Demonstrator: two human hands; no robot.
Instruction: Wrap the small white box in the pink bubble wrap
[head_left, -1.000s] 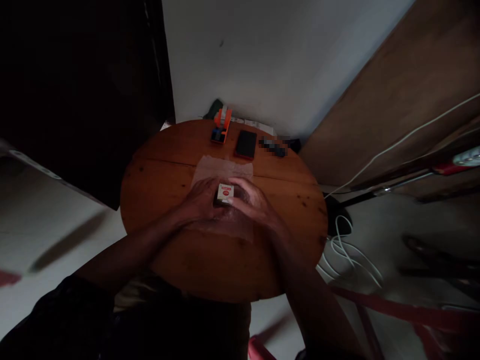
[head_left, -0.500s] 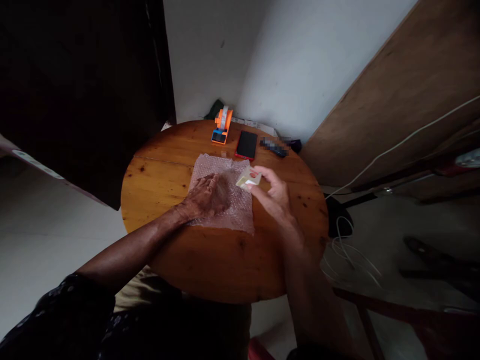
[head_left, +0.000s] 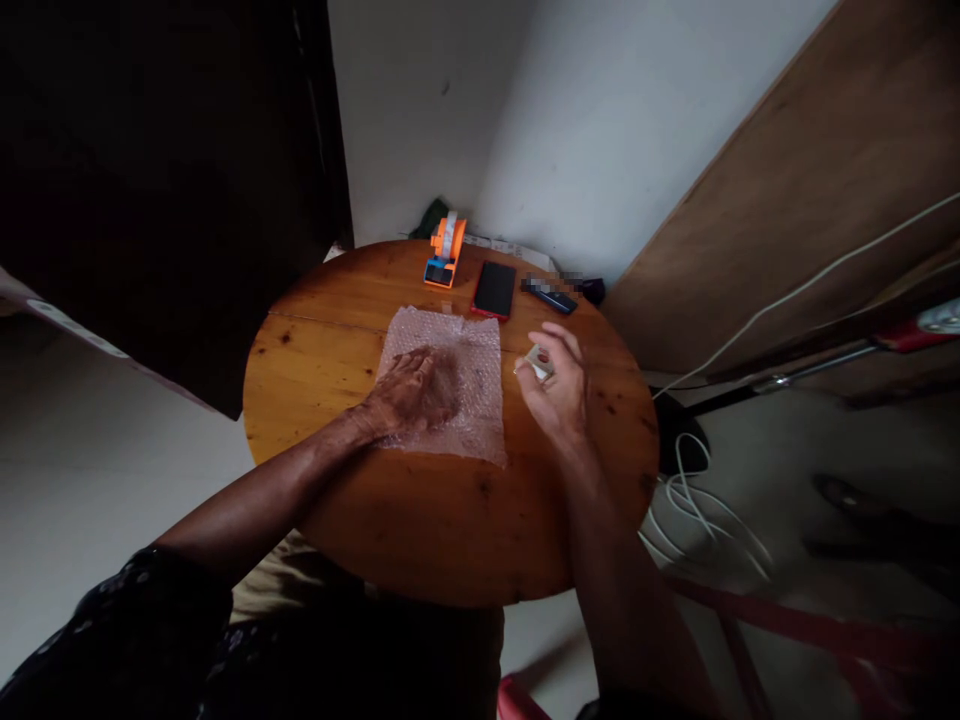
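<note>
A pinkish sheet of bubble wrap (head_left: 476,400) lies spread on the round wooden table (head_left: 315,370). My left hand (head_left: 409,395) rests flat on it, fingers stretched out and holding nothing. To the right of the sheet, my right hand (head_left: 559,385) curls its thumb and fingers around a small pale piece with a round hole or cutout (head_left: 538,358). Part of that piece is hidden by the fingers, so its kind is unclear.
At the table's far side stand an orange and blue tape dispenser (head_left: 448,250), a black tablet-like device with a red edge (head_left: 494,289) and a dark, partly blurred long object (head_left: 553,295). A white cable (head_left: 686,490) coils on the floor at right. A wall rises behind.
My right hand has moved right, away from over the bubble wrap's edge, carrying the pale piece with it. My left hand stays in place on the sheet.
</note>
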